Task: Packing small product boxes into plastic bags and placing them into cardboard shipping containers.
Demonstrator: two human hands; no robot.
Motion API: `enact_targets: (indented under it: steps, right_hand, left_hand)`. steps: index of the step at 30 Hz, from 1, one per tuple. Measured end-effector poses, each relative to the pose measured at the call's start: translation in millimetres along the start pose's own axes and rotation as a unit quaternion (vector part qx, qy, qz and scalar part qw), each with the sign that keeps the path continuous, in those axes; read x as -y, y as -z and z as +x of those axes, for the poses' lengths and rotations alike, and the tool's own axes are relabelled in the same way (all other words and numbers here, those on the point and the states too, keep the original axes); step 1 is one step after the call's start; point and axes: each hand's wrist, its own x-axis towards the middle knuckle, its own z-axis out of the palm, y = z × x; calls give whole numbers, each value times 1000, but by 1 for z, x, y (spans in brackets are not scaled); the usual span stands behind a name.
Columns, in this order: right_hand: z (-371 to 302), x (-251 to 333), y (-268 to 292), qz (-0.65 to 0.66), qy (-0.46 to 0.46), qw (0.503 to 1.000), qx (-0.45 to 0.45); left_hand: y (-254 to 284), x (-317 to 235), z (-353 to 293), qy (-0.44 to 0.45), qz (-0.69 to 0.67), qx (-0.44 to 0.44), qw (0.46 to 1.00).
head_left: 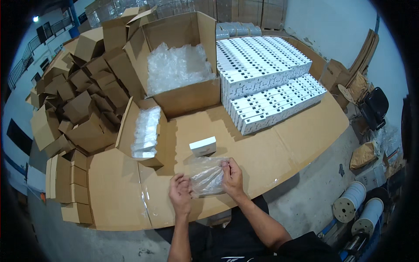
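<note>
A clear bubble-wrap bag [207, 178] is held just above the cardboard-covered table, close to its front edge. My right hand [232, 178] pinches the bag's right side, thumb on top. At the bag's left edge is my left hand [180, 192], its fingers loosely curled and apart; whether the fingertips touch the plastic is hard to tell. Just beyond the bag stands a small white box [203, 146]. To the left, an open cardboard carton [160, 144] holds a row of white boxes wrapped in clear plastic [146, 131].
A large open carton [187, 98] full of clear bubble-wrap bags [179, 65] stands at the back. White boxes [270, 65] are stacked in rows at the back right. Empty brown cartons [78, 105] pile up on the left, and smaller folded cartons [78, 187] sit at the left corner.
</note>
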Motion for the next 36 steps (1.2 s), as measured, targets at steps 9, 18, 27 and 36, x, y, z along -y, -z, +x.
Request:
enact_targets:
  steps: [9,18,27,36]
  right_hand:
    - [12,34,2,38,61,997,8]
    - [41,66,3,-299,398,851,171]
    - [43,56,-6,-293,399,843,210]
    - [67,50,-3,-225,378,821,365]
  left_hand:
    - [-14,-20,18,66,36,196,978]
    - [-17,-20,24,12,98,209,973]
    - [-12,-18,11,21,145,134,980]
    - [-18,-37,11,11,202,148,968]
